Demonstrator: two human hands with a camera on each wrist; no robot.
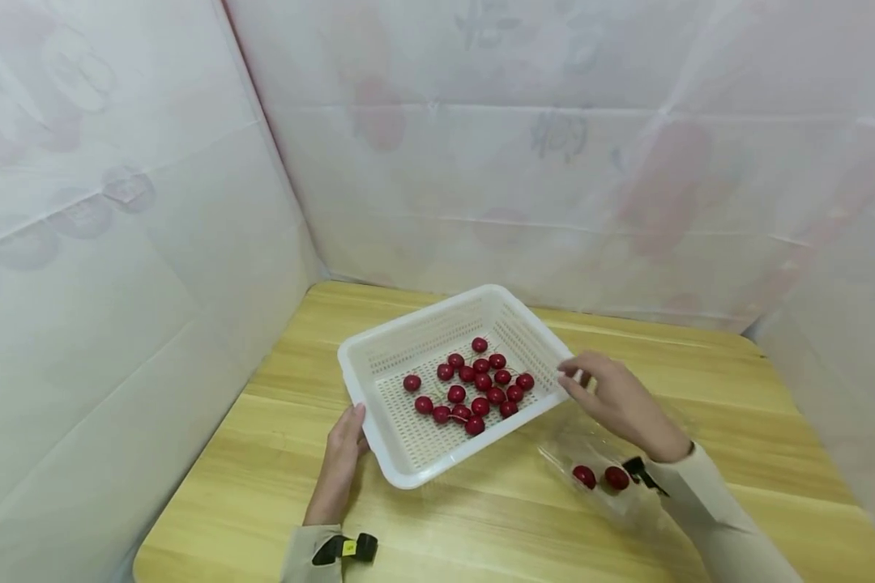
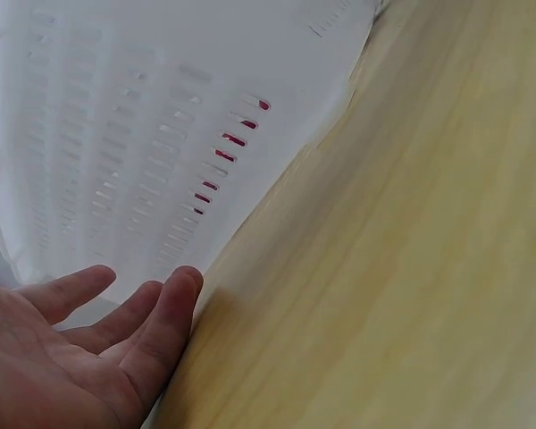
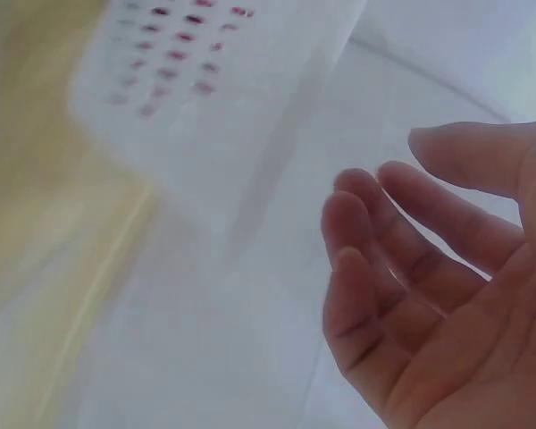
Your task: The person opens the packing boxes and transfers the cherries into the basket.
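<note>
A white perforated plastic basket (image 1: pixel 437 465) stands at an angle on the table, holding many dark red cherries (image 1: pixel 483 381), some with thin stems. My left hand (image 1: pixel 345 437) is at its left end, fingertips by the rim. In the left wrist view, the relaxed fingers (image 2: pixel 171 308) lie close to the basket's side wall (image 2: pixel 161 125); whether they bear on it I cannot tell. Just off the basket's right corner is my right hand (image 1: pixel 612 397). Its fingers (image 3: pixel 348 295) are loosely bent around nothing in the right wrist view, with a gap to the basket (image 3: pixel 223 116).
Beneath my right forearm lies a clear plastic container or bag (image 1: pixel 569 449) with two dark red cherries (image 1: pixel 599 477) visible. The wooden table (image 1: pixel 262 453) is bordered by whitish printed sheets (image 1: pixel 481 162) at the back and sides.
</note>
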